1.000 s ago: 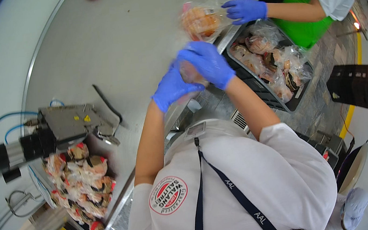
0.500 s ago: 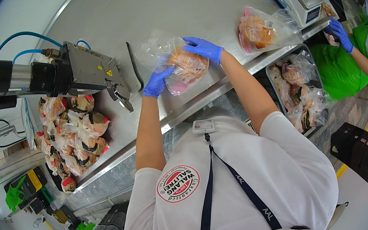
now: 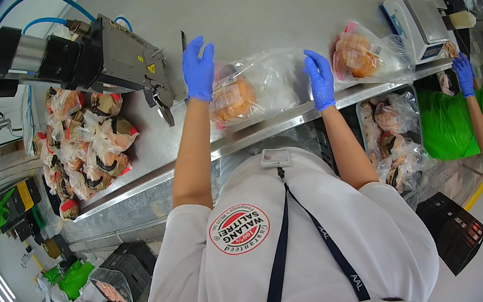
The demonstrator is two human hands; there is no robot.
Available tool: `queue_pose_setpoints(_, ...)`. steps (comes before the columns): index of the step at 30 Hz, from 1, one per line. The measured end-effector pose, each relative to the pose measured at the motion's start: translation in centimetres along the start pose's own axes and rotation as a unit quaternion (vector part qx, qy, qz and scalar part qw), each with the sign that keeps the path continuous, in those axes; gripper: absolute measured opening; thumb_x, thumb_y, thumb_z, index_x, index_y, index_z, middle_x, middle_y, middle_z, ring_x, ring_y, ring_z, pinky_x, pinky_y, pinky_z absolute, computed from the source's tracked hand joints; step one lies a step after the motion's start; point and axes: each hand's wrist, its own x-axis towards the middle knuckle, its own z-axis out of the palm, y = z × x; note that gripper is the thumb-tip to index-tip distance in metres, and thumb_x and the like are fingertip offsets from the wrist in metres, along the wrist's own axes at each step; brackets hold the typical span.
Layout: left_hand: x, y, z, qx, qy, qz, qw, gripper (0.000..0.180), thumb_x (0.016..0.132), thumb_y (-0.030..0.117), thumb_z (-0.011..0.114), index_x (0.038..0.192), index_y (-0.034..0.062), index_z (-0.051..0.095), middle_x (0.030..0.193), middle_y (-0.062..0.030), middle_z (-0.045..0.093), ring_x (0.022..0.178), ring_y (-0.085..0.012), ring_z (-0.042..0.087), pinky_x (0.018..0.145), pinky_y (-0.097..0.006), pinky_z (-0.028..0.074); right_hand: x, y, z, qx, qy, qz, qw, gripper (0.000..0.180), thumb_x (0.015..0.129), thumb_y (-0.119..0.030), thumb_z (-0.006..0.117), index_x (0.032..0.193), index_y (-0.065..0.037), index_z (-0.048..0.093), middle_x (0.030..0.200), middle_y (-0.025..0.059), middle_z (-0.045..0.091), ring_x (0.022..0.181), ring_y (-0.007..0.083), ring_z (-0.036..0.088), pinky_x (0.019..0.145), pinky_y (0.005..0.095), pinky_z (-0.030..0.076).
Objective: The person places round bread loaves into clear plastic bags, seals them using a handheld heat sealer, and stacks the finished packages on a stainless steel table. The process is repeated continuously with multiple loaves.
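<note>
Flanking a clear bag (image 3: pixel 245 91) — left grip (image 3: pixel 199 71), right grip (image 3: pixel 320 80) both loosely spread.

A: What carries the goods?
B: A stainless steel table (image 3: pixel 246 11).
A: And directly on it?
B: Two clear-bagged meat rounds, one mid-front (image 3: pixel 233 99), one farther right (image 3: pixel 357 54). A digital scale (image 3: pixel 424 26) stands just beside the second.
A: Left end?
B: A heap of bagged meat (image 3: pixel 89 141), some with red ends.
</note>
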Motion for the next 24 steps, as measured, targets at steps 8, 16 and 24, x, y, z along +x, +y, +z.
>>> queue_pose_setpoints(8, -12.2, -6.6, -2.5, -0.095, 0.092, -0.388, 0.912, 0.053, 0.085, 0.048, 0.05, 0.104, -0.0013, 0.043, 0.09, -0.0124, 0.054, 0.075, -0.0228, 0.054, 0.063, -0.033, 0.047, -0.4, -4.4, 0.1, -0.251, -0.263, 0.139, 0.921, 0.038, 0.083, -0.037, 0.056, 0.088, 0.0, 0.061, 0.085, 0.011, 0.057, 0.078, 0.0216, 0.055, 0.072, 0.0311, 0.044)
queue_pose_setpoints(16, -10.6, -10.0, 0.5, -0.183, 0.231, -0.238, 0.925, 0.053, 0.09, 0.046, 0.041, 0.086, -0.0046, 0.056, 0.075, -0.0106, 0.058, 0.064, -0.0175, 0.054, 0.061, -0.03, 0.044, -2.1, -1.1, 3.0, 0.137, -0.345, 0.231, 0.899, 0.022, 0.086, -0.016, 0.054, 0.102, -0.003, 0.062, 0.095, 0.0033, 0.061, 0.083, 0.0119, 0.056, 0.076, 0.0237, 0.045)
queue_pose_setpoints(24, -10.4, -8.1, -1.2, 0.187, 0.138, -0.073, 0.97, 0.031, 0.089, 0.029, 0.048, 0.093, 0.0003, 0.059, 0.07, -0.017, 0.06, 0.062, -0.0275, 0.058, 0.06, -0.036, 0.046, -2.9, 2.5, 7.0, 0.136, -0.338, 0.258, 0.895, 0.04, 0.077, -0.019, 0.067, 0.111, -0.002, 0.055, 0.102, 0.0038, 0.059, 0.087, 0.0134, 0.055, 0.08, 0.0256, 0.045)
